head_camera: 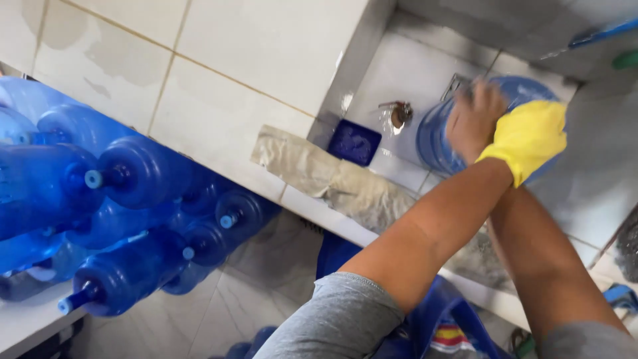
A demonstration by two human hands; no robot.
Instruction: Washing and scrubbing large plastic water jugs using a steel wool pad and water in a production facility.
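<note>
A large blue water jug [438,136] lies on its side in a white tiled wash basin [412,73]. My arms cross over the basin rim. My right hand [473,116], bare and blurred, grips the jug's upper side. My left hand [528,136] is wrapped in a yellow cloth and pressed against the same jug, just right of the other hand. The jug's neck is hidden from me.
Several blue water jugs [100,199] are stacked on their sides at the left, necks pointing out. A small blue square tub [354,141] and a metal fitting [399,114] sit in the basin. A dirty grey rag [345,179] drapes over the rim. A blue crate [442,319] stands below.
</note>
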